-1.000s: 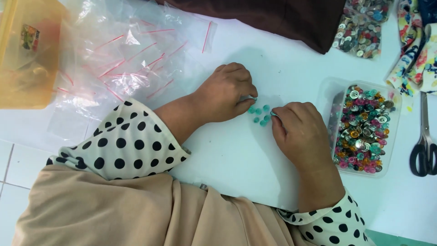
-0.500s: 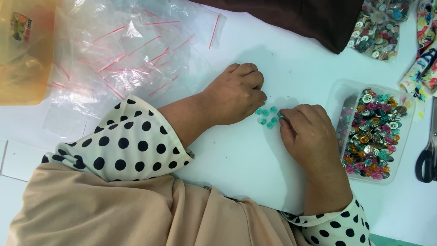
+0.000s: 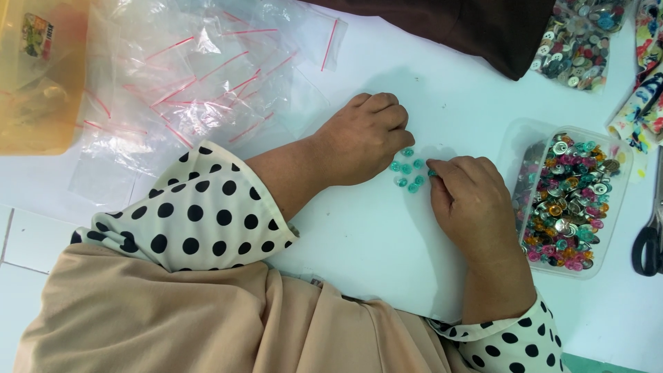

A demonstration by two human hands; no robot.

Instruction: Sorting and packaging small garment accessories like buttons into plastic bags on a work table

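Observation:
Several small teal buttons (image 3: 407, 170) lie in a tight cluster on the white table (image 3: 387, 235). My left hand (image 3: 364, 138) rests to their left with its fingers curled under, knuckles touching the cluster and nothing visible in its grip. From the right, my right hand (image 3: 469, 200) reaches in, its thumb and forefinger pinched on one teal button at the cluster's edge. Both wrists wear cream sleeves with black polka dots.
A clear tub of mixed coloured buttons (image 3: 570, 200) stands just right of my right hand. Scissors (image 3: 649, 231) lie at the right edge. Clear zip bags (image 3: 200, 76) are piled at the upper left beside an orange container (image 3: 38, 69). Dark cloth (image 3: 476, 24) and a bag of buttons (image 3: 577, 38) lie at the back.
The view has drifted a little. Both hands stay at the teal buttons, and my right fingertips have closed in on the cluster's right edge.

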